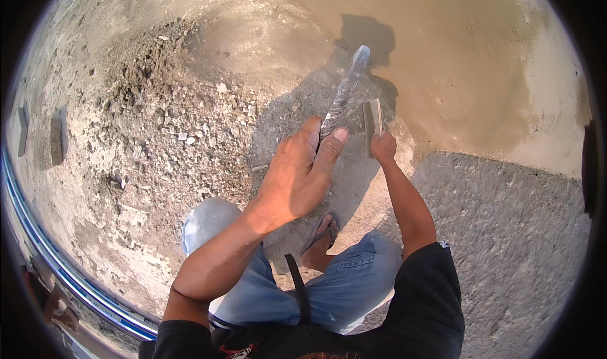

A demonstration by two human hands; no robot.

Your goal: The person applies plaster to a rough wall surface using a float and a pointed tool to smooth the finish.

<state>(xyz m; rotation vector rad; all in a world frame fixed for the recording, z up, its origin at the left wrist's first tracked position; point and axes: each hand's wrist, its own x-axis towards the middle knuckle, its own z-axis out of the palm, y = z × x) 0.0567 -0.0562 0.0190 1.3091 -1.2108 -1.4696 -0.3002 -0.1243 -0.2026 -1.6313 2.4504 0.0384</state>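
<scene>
Reference landmark: the smooth, wet, tan mortar patch (468, 61).

The left hand (294, 172), left of and nearer the wearer than the patch, is closed around the lower end of a long, narrow, greyish object seemingly wrapped in clear plastic (348, 90). The thumb lies along it, presumably to steady its upward slant; its contents cannot be determined.

The right hand (383, 147), just beside the patch's near-left edge, is closed on the near end of a flat, rectangular grey float with a pale strip (370, 125). The float appears tilted on edge; the end grip probably lets the wrist control that tilt. Contact with the ground cannot be confirmed.

Loose grey-white gravel (177, 115) lies left of the patch; a rough grey surface (506, 239) borders its near side. The sandalled foot (320, 242) stands nearer the wearer than the patch, presumably keeping weight off the wet mortar.
</scene>
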